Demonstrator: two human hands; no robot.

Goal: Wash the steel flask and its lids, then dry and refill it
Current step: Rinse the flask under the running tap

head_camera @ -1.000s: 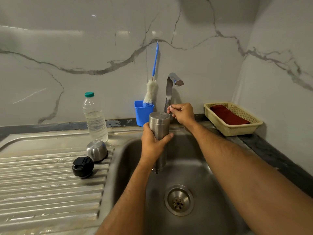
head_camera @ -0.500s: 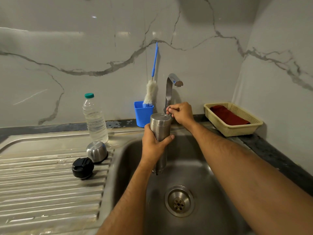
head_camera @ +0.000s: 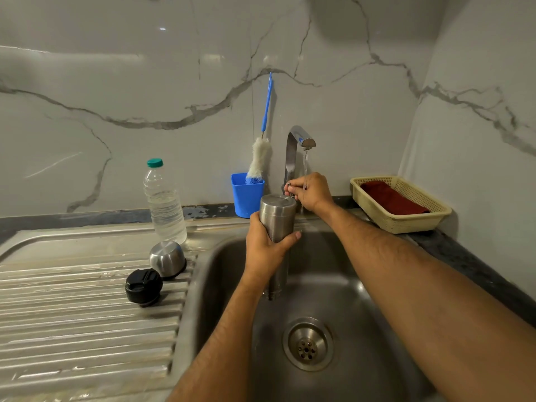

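Now water runs from the tap (head_camera: 300, 140), newly opened by the right hand (head_camera: 311, 191) pinching its lever, while the left hand (head_camera: 265, 248) grips the upturned flask (head_camera: 277, 224) beside the stream, ready for rinsing.

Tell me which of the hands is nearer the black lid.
Left. The left hand grips the flask just right of the black lid; the right hand is farther back at the tap.

The left hand (head_camera: 265, 250) covers the middle of the steel flask (head_camera: 277, 227). The right hand (head_camera: 311, 191) hides the tap handle. Both forearms are cut off at the bottom edge.
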